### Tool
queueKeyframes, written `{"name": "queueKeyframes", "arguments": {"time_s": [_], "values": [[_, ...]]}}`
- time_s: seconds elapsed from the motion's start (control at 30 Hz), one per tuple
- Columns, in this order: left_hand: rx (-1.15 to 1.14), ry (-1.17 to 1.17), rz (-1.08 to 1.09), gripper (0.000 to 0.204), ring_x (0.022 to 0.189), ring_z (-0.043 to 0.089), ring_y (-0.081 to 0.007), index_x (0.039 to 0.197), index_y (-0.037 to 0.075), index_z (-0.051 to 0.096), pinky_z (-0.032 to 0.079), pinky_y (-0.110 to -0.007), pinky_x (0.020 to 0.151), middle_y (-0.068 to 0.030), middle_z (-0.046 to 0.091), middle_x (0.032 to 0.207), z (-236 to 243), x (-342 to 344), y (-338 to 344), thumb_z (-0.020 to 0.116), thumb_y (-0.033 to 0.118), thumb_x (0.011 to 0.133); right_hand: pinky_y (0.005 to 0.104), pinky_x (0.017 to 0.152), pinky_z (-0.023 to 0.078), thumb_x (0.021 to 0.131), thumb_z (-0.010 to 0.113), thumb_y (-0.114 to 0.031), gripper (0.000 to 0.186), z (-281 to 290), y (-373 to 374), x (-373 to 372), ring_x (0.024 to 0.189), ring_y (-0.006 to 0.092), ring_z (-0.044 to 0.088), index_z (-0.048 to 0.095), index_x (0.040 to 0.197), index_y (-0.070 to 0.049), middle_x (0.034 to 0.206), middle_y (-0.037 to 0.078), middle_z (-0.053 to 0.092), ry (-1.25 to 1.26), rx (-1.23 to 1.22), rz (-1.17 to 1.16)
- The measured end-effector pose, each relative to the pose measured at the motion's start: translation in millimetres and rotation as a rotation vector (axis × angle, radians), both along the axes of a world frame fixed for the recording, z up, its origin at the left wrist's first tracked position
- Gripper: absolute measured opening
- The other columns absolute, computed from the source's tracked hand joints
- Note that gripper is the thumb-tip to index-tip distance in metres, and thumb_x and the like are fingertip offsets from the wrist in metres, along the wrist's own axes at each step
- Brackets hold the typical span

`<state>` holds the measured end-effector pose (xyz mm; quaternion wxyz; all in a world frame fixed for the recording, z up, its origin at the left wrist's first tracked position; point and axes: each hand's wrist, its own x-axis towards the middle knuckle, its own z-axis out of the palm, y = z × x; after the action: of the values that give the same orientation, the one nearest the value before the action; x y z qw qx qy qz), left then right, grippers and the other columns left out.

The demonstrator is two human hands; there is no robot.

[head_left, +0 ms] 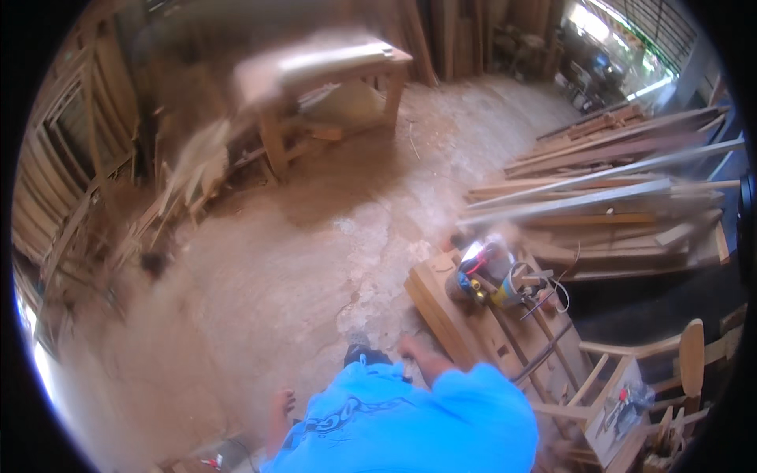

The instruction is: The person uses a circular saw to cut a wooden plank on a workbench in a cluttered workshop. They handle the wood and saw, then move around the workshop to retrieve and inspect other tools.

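My left hand (284,404) hangs low beside my blue shirt, its fingers loosely bent and apart with nothing visible in them. My right hand (411,347) is out in front of my body, near the end of a wooden bench (441,303); its fingers are small and blurred. On that bench sit a cylindrical can (512,288), a red and dark object (485,260), a yellow item (476,288) and loose metal rods.
A wooden table (276,146) stands at the back. Boards lean along the left wall (79,158); long timber is stacked at the right (599,221). A wooden frame (591,394) with tools sits at the lower right. Cracked concrete floor (260,276) lies ahead.
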<state>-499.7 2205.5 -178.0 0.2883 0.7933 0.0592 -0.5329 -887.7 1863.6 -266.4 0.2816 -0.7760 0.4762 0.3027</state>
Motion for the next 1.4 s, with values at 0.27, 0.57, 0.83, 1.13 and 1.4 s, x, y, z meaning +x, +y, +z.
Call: {"name": "queueKeyframes", "arguments": {"time_s": [0.27,0.57,0.83,1.13,1.4], "values": [[0.113,-0.256,0.082,0.035,0.07,0.071,-0.0254,0.089,0.003,0.077,0.056,-0.042,0.063,-0.0154,0.074,0.081,-7,102,-28,0.065,0.036,0.093,0.0508,0.062,0.054,0.084,0.062,-0.019,0.017,115,-281,368,0.076,0.0375,0.07,0.076,0.091,-0.014,0.079,0.019,0.071,-0.481,-0.466,0.579],[-0.078,-0.285,-0.191,0.038,0.068,0.067,-0.0239,0.076,0.005,0.073,0.054,-0.045,0.063,-0.0114,0.072,0.078,-25,332,-179,0.077,0.042,0.084,0.0542,0.07,0.055,0.079,0.066,-0.034,0.028,56,-299,499,0.079,0.0396,0.072,0.073,0.095,-0.011,0.084,0.016,0.074,-0.187,-0.273,0.935],[0.01,-0.802,-0.603,0.039,0.083,0.069,-0.0396,0.086,0.005,0.076,0.054,-0.051,0.077,-0.0185,0.074,0.09,-36,550,-271,0.072,0.045,0.085,0.0449,0.062,0.056,0.069,0.082,-0.037,0.036,18,-340,525,0.076,0.0341,0.073,0.072,0.094,-0.013,0.085,0.017,0.074,-0.488,0.032,0.773],[-0.099,-0.71,0.38,0.031,0.071,0.068,-0.0206,0.084,0.004,0.074,0.051,-0.04,0.067,-0.0102,0.072,0.075,9,649,-254,0.07,0.035,0.086,0.0383,0.051,0.057,0.093,0.062,-0.015,0.018,55,-423,927,0.055,0.0226,0.068,0.071,0.086,-0.001,0.072,0.013,0.071,-0.321,0.247,0.578],[0.15,-0.667,0.224,0.021,0.072,0.069,-0.0284,0.079,0.014,0.073,0.052,-0.045,0.063,-0.0099,0.071,0.074,-51,664,-113,0.062,0.029,0.089,0.0362,0.05,0.053,0.094,0.064,-0.018,0.025,127,-324,1282,0.054,0.0219,0.065,0.069,0.083,0.004,0.069,0.014,0.069,-0.539,0.309,0.224]]}}
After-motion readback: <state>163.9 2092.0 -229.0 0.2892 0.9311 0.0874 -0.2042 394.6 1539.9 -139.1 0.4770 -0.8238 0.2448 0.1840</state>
